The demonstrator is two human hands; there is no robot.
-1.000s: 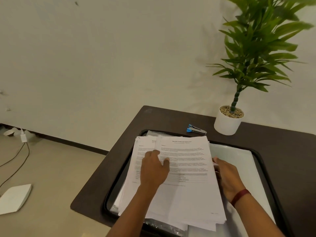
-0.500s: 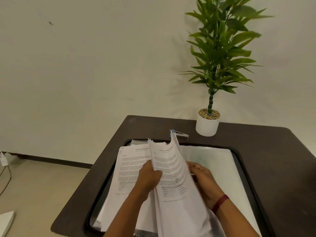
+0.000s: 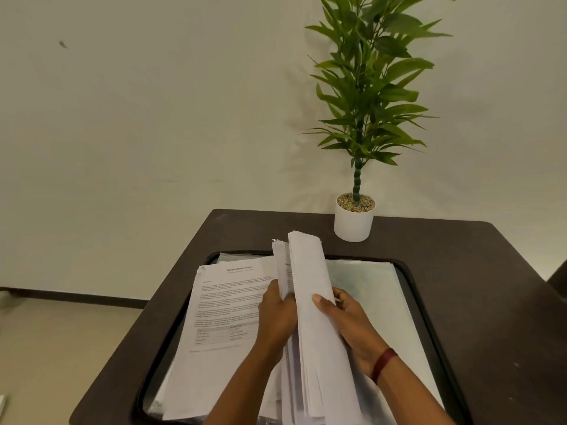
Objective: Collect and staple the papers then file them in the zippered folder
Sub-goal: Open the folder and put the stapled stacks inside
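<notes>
A thick bundle of white papers (image 3: 313, 302) stands on edge, lifted upright over a black tray (image 3: 429, 314). My left hand (image 3: 276, 314) grips its left face and my right hand (image 3: 349, 320) holds its right face, thumb across the outer sheet. More printed sheets (image 3: 221, 308), the top one headed "Sample Health Report", lie flat on the left half of the tray. A translucent greenish zippered folder (image 3: 371, 286) lies flat on the right half, under the bundle. The stapler is hidden behind the raised papers.
A dark brown table (image 3: 491, 271) carries the tray. A white pot with a tall green plant (image 3: 354, 222) stands at the table's back edge against the cream wall. Floor lies beyond the table's left edge.
The bundle has been raised from lying on the tray to standing upright between both hands. The stapler, seen behind it before, is now covered. My view has swung left and tilted up.
</notes>
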